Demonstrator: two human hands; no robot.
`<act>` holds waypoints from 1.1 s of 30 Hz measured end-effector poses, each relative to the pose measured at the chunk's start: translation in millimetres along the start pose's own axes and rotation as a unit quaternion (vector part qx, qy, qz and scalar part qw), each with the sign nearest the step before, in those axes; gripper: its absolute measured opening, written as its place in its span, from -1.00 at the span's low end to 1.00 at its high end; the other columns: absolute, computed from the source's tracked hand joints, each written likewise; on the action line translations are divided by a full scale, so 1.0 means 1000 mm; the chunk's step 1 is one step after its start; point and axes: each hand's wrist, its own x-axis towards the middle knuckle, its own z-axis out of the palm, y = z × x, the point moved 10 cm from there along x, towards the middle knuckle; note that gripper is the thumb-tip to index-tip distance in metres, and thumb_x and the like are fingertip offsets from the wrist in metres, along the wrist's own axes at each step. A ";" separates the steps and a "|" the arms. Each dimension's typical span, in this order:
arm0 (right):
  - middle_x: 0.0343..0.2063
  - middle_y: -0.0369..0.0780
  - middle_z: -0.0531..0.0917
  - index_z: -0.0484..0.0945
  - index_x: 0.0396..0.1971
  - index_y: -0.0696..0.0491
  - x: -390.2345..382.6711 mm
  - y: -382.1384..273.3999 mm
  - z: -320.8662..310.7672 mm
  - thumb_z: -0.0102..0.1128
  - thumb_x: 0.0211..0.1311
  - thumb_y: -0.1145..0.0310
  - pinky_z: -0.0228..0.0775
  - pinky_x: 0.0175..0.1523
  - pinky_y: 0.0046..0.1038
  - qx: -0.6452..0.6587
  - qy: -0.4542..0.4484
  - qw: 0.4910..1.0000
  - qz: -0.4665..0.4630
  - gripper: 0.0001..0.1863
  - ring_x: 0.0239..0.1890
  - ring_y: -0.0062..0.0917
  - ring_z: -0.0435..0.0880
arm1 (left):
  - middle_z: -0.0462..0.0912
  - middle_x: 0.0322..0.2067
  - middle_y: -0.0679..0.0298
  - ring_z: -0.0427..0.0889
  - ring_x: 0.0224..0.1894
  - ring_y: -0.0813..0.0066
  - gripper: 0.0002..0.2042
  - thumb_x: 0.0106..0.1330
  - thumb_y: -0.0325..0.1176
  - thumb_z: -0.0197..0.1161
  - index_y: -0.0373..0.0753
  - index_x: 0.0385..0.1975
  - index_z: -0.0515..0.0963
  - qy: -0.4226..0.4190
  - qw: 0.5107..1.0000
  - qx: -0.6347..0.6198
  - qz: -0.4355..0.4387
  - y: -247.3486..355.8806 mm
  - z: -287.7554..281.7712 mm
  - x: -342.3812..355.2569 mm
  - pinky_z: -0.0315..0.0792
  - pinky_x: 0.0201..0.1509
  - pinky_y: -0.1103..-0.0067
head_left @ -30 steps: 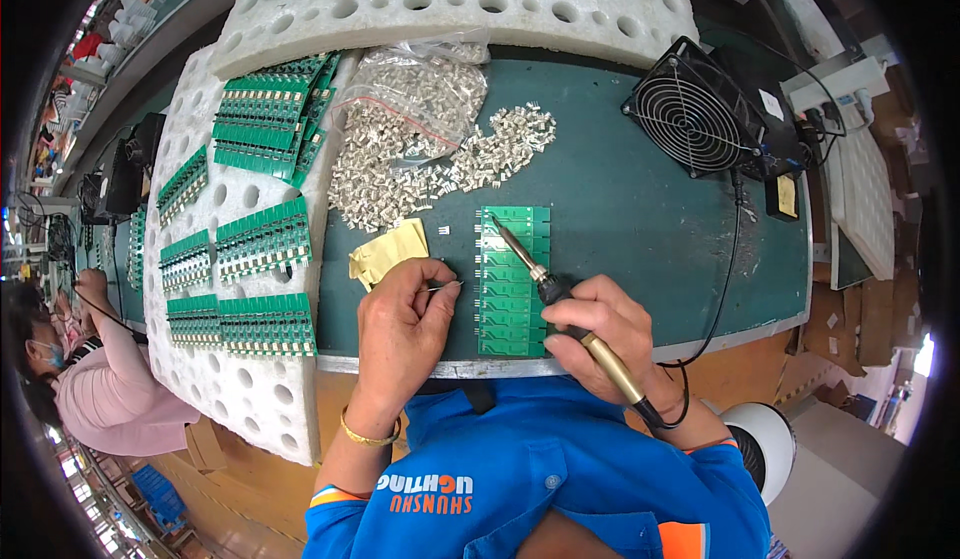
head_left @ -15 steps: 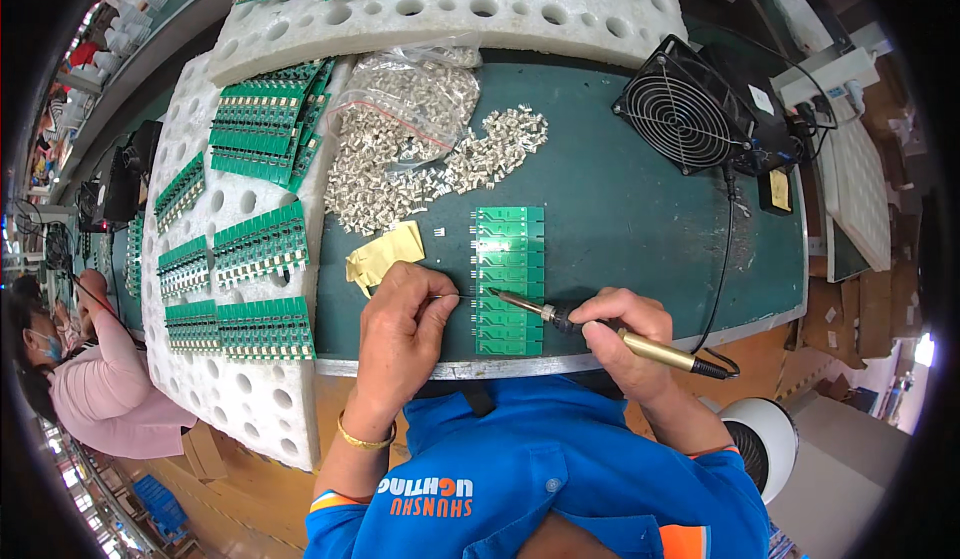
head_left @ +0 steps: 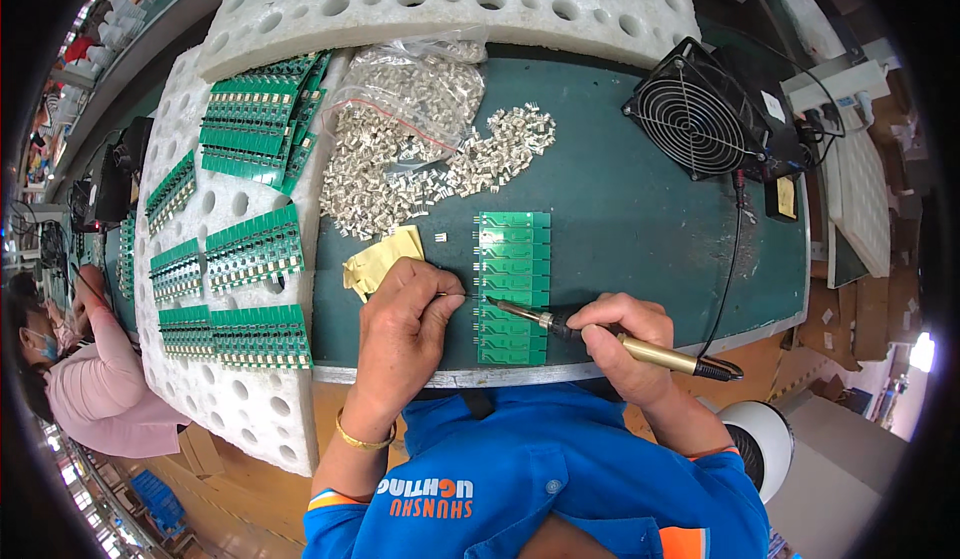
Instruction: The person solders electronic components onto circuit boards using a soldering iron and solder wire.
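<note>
The right hand (head_left: 630, 344) grips a soldering iron (head_left: 660, 353), long axis crosswise, tip leftward; the left hand (head_left: 408, 314) pinches thin wire (head_left: 473, 297).

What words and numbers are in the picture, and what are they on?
Blue cloth shirt: orange and white letters, upside down; readable, but I won't copy them.
White rectangular label right of the black fan with a round wire grille: too small to read.
Yellow rectangular patch below that label: any writing too small.
Green rectangular circuit board panel: any marks too small to read.
</note>
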 end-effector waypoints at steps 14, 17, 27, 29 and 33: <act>-0.51 -0.21 0.66 0.64 -0.33 0.17 0.002 0.000 0.002 0.26 0.15 0.51 0.42 -0.40 -0.54 -0.007 -0.007 1.000 0.008 -0.91 -0.52 -0.57 0.61 | 0.56 -0.42 0.16 0.58 -0.40 0.22 -0.90 0.14 -0.63 0.30 -0.31 -0.38 0.58 -0.006 1.000 0.002 0.006 0.000 0.000 0.002 0.45 -0.32 0.47; -0.51 -0.20 0.66 0.63 -0.33 0.17 0.004 -0.001 0.002 0.26 0.14 0.52 0.42 -0.40 -0.53 -0.010 -0.012 1.000 0.004 -0.91 -0.52 -0.56 0.61 | 0.55 -0.42 0.16 0.58 -0.41 0.21 -0.90 0.13 -0.63 0.30 -0.31 -0.38 0.58 -0.008 1.000 0.007 0.013 0.000 0.000 0.003 0.45 -0.33 0.46; -0.53 -0.20 0.66 0.63 -0.34 0.17 0.006 -0.003 0.003 0.25 0.11 0.56 0.41 -0.42 -0.52 -0.016 -0.013 1.000 0.004 -0.90 -0.55 -0.56 0.60 | 0.54 -0.43 0.21 0.55 -0.37 0.33 -0.91 0.14 -0.63 0.30 -0.32 -0.40 0.56 -0.013 1.000 0.010 0.013 0.000 0.001 0.004 0.41 -0.28 0.53; -0.55 -0.20 0.65 0.63 -0.35 0.17 0.008 -0.005 0.004 0.24 0.10 0.58 0.40 -0.44 -0.52 -0.021 -0.016 1.000 -0.003 -0.90 -0.57 -0.55 0.60 | 0.54 -0.44 0.21 0.55 -0.37 0.33 -0.91 0.14 -0.63 0.30 -0.32 -0.40 0.56 -0.013 1.000 0.011 0.013 0.000 0.001 0.005 0.41 -0.28 0.53; -0.57 -0.20 0.63 0.63 -0.34 0.16 0.009 -0.007 0.005 0.24 0.09 0.59 0.39 -0.45 -0.52 -0.026 -0.021 0.999 -0.005 -0.89 -0.58 -0.54 0.60 | 0.54 -0.44 0.21 0.56 -0.37 0.32 -0.90 0.14 -0.63 0.31 -0.31 -0.40 0.56 -0.008 1.000 0.009 0.016 0.000 0.002 0.005 0.41 -0.27 0.53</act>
